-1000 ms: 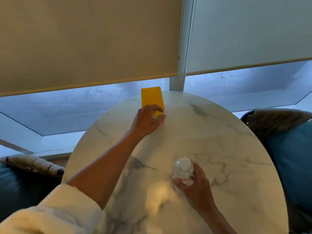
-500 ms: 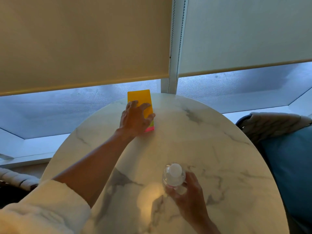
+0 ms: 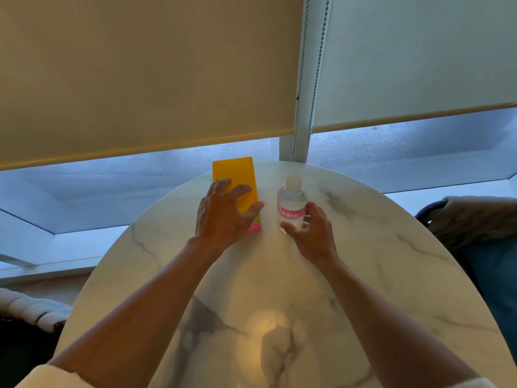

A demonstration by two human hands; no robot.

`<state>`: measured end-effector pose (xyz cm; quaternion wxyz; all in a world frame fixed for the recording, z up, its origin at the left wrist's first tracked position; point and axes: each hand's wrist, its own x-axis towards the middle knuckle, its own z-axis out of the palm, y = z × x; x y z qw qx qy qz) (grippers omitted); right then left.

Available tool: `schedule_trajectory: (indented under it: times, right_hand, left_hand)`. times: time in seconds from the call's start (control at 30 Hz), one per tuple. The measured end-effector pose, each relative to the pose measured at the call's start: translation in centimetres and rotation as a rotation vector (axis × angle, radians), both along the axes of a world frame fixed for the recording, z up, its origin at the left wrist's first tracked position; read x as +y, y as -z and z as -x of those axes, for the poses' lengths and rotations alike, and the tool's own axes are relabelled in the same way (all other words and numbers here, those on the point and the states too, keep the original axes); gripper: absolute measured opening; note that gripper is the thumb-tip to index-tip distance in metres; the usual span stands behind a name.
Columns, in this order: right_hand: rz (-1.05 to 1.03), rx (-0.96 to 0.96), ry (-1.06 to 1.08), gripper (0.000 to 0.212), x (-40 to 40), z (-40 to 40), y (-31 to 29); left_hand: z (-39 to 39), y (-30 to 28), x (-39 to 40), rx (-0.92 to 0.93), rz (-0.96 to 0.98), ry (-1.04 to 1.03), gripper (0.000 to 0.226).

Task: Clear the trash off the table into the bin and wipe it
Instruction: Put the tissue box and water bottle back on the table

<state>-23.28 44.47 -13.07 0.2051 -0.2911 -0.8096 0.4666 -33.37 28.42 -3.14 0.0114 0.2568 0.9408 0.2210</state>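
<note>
Both arms are stretched out to the far side of the round marble table, and the left hand lies on a stack of folded cloths, yellow on top with green and pink edges peeking out below, its fingers spread flat over the top and the thumb along the right edge. Just right of that stack a small clear bottle with a white cap and pink label stands upright, and the right hand wraps its thumb and fingers round the lower part, though how firmly is hard to judge from here.
</note>
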Motion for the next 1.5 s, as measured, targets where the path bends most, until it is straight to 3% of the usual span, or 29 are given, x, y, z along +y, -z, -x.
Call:
schedule_trajectory:
  times: [0.53,1.5]
  right_hand:
    - [-0.025,-0.032,-0.018,0.055,1.6,8.8,-0.7]
    - [-0.006,-0.094,-0.107,0.055,1.0,9.9,-2.1]
  left_hand:
    - [-0.4,1.0,1.4,0.027,-0.086,-0.07,0.042]
    - [-0.4,1.6,1.6,0.09,-0.122,-0.078,0.032]
